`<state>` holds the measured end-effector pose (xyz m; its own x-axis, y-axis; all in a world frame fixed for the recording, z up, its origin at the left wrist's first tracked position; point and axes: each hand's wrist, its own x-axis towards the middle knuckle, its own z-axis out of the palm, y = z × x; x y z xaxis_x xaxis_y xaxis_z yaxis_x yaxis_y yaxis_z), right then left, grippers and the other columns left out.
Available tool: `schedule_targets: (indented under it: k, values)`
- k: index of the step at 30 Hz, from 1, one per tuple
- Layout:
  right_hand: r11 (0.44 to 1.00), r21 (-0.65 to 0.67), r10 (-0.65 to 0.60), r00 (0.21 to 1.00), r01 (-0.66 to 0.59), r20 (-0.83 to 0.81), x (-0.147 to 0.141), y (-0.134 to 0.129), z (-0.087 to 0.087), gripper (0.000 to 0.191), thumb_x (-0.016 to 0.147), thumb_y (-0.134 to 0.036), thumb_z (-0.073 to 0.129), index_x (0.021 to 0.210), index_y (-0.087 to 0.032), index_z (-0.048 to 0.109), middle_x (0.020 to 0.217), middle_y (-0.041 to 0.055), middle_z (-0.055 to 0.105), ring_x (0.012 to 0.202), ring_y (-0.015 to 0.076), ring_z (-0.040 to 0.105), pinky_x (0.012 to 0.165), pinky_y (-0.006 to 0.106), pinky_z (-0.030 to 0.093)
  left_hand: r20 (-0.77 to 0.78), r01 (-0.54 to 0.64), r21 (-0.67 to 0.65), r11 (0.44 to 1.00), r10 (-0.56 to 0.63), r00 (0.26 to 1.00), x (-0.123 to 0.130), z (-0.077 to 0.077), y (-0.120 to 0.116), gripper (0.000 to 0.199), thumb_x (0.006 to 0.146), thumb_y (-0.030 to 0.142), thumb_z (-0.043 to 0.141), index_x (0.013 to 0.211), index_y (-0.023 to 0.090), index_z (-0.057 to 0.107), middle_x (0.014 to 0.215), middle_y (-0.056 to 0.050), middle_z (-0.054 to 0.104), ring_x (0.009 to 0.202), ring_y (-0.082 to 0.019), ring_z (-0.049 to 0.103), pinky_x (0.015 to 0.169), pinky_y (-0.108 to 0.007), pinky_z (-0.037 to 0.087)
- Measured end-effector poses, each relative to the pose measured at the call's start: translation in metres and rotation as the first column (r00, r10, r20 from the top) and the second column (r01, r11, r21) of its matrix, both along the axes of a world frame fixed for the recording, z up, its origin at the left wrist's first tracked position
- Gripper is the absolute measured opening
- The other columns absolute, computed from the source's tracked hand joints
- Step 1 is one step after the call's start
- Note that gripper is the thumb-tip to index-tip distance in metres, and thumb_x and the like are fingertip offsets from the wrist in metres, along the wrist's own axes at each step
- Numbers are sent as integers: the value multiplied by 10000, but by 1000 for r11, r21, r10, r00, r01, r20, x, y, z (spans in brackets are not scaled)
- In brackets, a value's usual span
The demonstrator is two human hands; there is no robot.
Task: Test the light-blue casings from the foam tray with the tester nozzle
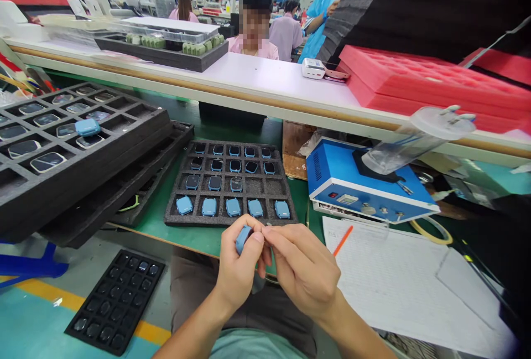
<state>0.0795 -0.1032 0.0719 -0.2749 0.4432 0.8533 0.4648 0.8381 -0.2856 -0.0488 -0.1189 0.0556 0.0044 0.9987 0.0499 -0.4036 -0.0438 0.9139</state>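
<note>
My left hand (240,254) is closed around a blue watch case (244,239), which it holds tilted above my lap. Fingers of my right hand (305,270) are pinched together at the right side of the case, meeting my left thumb; what they grip, if anything, is hidden. An orange stick (343,240) shows just past my right hand, and I cannot tell whether it is held or lies on the paper. Right in front is a black foam tray (265,186) with rows of watch cases. Its nearest row holds plain blue cases (233,207); farther rows show dark faces.
Stacked foam trays (124,151) with watch parts stand at left, a loose blue case (87,127) on top. Below is another black tray (116,298). At right are a blue control box (369,182), a clear cup (404,143) and papers (398,287). A shelf (265,79) crosses ahead.
</note>
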Motion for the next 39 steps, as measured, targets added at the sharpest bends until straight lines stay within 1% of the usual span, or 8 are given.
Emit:
schedule_targets:
  k: [10,18,21,23,25,28,33,39]
  values:
    - [991,-134,3,994,-17,-105,-4,0,-2,362,896,30,584,1121,-209,736,808,56,769,667,170,691,586,293,577,-83,-19,-17,1000,18,996,-1,-1,4,254,924,369,571,746,209,485,529,47,531,397,-91,448,386,-192,356]
    - [954,-297,-12,987,-37,-162,-6,1,-2,252,925,-50,609,1025,-210,777,738,37,762,618,159,696,575,279,573,-157,-48,-22,999,44,987,-1,2,4,255,894,395,595,750,209,496,503,53,499,408,-93,429,410,-198,349]
    - [903,-428,-71,968,-41,-242,-5,3,-4,163,913,-117,658,958,-205,788,760,41,775,643,161,720,599,267,602,-160,-52,-10,999,50,986,-4,2,5,267,915,396,574,742,206,503,502,51,487,426,-92,415,435,-201,348]
    - [823,-561,-120,935,-96,-335,-4,6,-5,130,896,-176,697,994,-196,780,752,35,780,632,160,731,593,255,617,-165,-65,5,998,65,984,-6,2,5,278,926,400,564,736,205,507,510,49,482,439,-93,409,446,-205,343]
    - [725,-661,-149,892,-195,-427,-2,9,-5,181,879,-239,731,1047,-180,763,719,30,777,578,152,721,555,244,618,-203,-89,24,996,92,975,-7,0,6,277,935,399,563,744,202,523,522,52,471,452,-93,395,454,-209,333]
    - [634,-711,-160,848,-304,-505,0,12,-2,218,853,-324,773,998,-161,765,684,39,771,525,149,700,508,244,613,-295,-120,66,991,134,946,-7,-1,7,241,944,381,571,790,195,576,534,59,446,471,-98,385,478,-218,332]
    - [608,-722,-168,835,-330,-523,2,10,0,225,833,-369,798,923,-163,783,679,49,777,523,160,708,503,259,620,-356,-150,114,982,181,917,-4,1,8,226,931,367,607,787,194,606,557,52,461,488,-104,412,509,-234,356]
    - [641,-708,-149,857,-297,-494,3,7,3,149,873,-306,741,908,-170,791,688,44,786,528,159,727,507,232,626,-342,-175,122,977,207,916,-3,0,6,236,953,369,592,797,194,618,562,47,482,498,-105,422,516,-235,366]
